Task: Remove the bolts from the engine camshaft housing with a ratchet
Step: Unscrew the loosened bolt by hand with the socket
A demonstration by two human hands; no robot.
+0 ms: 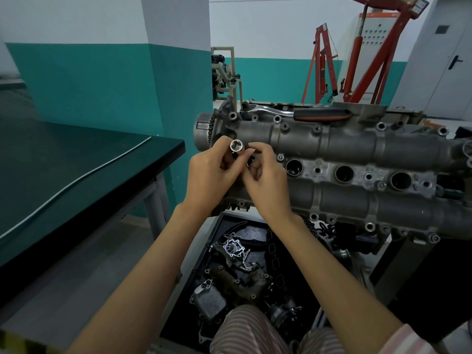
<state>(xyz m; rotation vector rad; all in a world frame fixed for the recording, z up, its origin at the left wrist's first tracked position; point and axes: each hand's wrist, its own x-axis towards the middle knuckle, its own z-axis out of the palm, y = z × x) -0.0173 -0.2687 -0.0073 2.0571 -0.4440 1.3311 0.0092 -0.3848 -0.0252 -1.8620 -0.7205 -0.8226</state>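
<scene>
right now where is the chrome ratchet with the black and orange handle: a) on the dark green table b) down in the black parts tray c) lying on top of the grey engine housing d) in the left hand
c: the chrome ratchet lies along the far top edge of the grey engine housing, with neither hand on it; the left hand holds a silver socket instead.

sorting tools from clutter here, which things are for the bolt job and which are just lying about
For the job: socket held in left hand, right hand, ratchet, camshaft housing.

Lying about: thin rod on green table, parts bin, red hoist.
</scene>
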